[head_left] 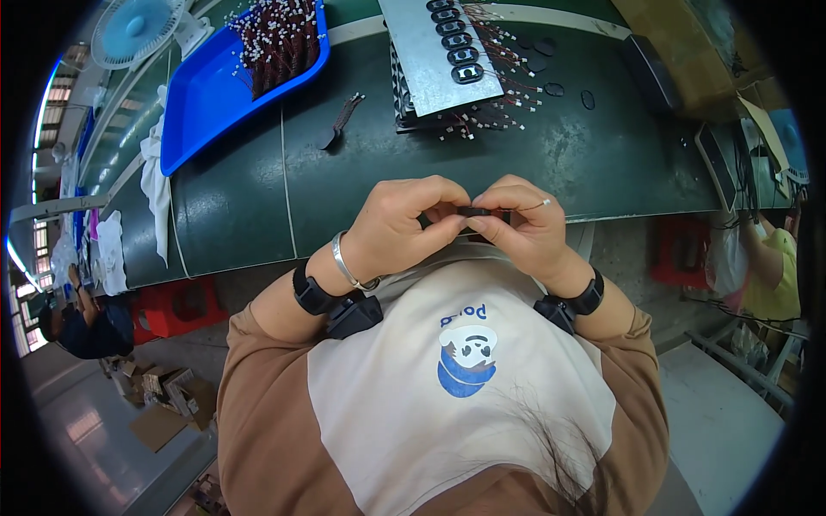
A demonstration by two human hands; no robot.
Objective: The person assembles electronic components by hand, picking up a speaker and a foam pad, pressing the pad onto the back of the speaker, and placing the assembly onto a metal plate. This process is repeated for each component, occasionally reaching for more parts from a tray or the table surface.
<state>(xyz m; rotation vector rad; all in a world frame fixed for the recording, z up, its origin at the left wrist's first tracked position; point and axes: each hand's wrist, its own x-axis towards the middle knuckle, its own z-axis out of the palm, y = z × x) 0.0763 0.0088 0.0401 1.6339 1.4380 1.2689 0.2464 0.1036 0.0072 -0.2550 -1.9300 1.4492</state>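
At the near edge of the green table, my left hand (pixel 406 217) and my right hand (pixel 523 225) meet, both closed. Pinched between their thumbs and fingers is a small black part (pixel 472 211), seen edge-on and mostly covered. A tiny white connector (pixel 545 202) shows by the fingers of my right hand. Beyond my hands lies a pale metal plate (pixel 422 73) bearing a row of black oval parts (pixel 467 74) with thin red and black wires. To its left, a single black part with a twisted wire lead (pixel 331 136) lies on the table.
A blue tray (pixel 194 129) at the far left holds a heap of wired parts (pixel 274 52). Loose black oval pieces (pixel 588 100) lie right of the plate, near a dark box (pixel 650 73) and a cardboard box (pixel 688 43). Red stools (pixel 176 308) stand below; other people sit at both sides.
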